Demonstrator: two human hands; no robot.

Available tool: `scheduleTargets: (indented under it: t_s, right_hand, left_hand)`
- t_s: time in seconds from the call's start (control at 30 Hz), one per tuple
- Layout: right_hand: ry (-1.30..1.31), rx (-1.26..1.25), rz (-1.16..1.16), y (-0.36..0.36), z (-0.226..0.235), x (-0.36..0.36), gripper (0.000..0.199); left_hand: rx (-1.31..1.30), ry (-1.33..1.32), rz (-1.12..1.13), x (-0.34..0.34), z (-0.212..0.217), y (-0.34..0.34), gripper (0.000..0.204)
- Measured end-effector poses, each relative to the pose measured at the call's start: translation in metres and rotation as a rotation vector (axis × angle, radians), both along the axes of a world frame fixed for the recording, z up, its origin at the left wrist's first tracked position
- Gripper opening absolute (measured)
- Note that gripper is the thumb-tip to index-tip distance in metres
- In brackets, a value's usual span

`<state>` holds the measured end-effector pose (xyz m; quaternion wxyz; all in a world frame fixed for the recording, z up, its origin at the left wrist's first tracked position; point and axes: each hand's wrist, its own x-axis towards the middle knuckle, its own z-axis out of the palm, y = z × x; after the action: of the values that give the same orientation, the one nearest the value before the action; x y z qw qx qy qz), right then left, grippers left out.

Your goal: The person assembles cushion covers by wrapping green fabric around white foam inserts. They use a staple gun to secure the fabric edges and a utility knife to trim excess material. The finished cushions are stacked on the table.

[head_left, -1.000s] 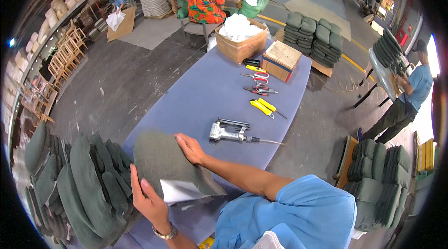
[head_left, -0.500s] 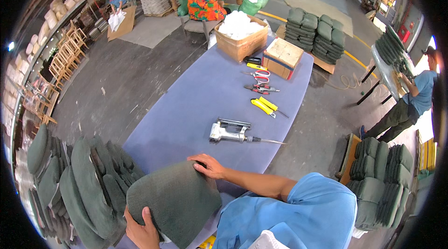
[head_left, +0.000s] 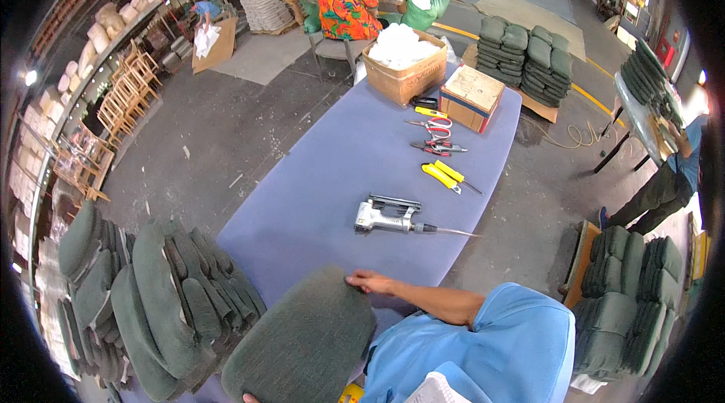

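A dark green upholstered seat cushion (head_left: 306,335) is tilted in front of me at the near end of the table. My right hand (head_left: 368,281) pinches its far right corner, fingers closed over the edge. Of my left hand (head_left: 250,398) only a bit shows, at the cushion's near left edge by the picture's lower rim; the rest is out of sight. Just beyond the cushion lies a silver staple gun (head_left: 384,216) with a hose at its end. To the left, a stack of similar green cushions (head_left: 162,305) leans together.
Yellow-handled tools (head_left: 445,175), pliers (head_left: 438,148), red-handled scissors (head_left: 432,128) and two cardboard boxes (head_left: 404,74) (head_left: 470,97) line the blue-grey table (head_left: 302,184). More cushion piles (head_left: 627,297) stand right. One person (head_left: 347,10) sits beyond; another (head_left: 668,169) stands at right.
The cushion has tipped and slid lower, toward me. My left hand has dropped mostly out of the picture, and my right hand now pinches the corner. The whole view has shifted slightly.
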<state>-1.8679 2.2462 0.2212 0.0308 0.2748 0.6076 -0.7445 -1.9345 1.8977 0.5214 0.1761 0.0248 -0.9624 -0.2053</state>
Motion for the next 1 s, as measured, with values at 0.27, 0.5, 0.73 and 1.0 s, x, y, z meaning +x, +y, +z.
scheduleTargets:
  t_s: [0.27,0.5,0.73,1.0]
  right_hand:
    - [0.826,0.196,-0.109,0.107,0.249,-0.005,0.041]
    - [1.114,0.851,-0.147,0.071,0.336,-0.04,0.02]
    - [0.903,0.868,-0.306,0.054,0.299,-0.046,0.014]
    - [0.973,0.862,-0.129,0.021,0.312,-0.028,0.026]
  left_hand:
    - [0.454,-0.169,-0.366,-0.027,-0.143,0.04,0.044]
    - [0.691,-0.755,-0.799,0.037,-0.261,0.11,0.039]
    - [1.109,-0.441,-0.918,-0.036,-0.101,0.147,0.05]
    - [0.841,-0.073,-1.131,-0.046,-0.034,0.187,0.062]
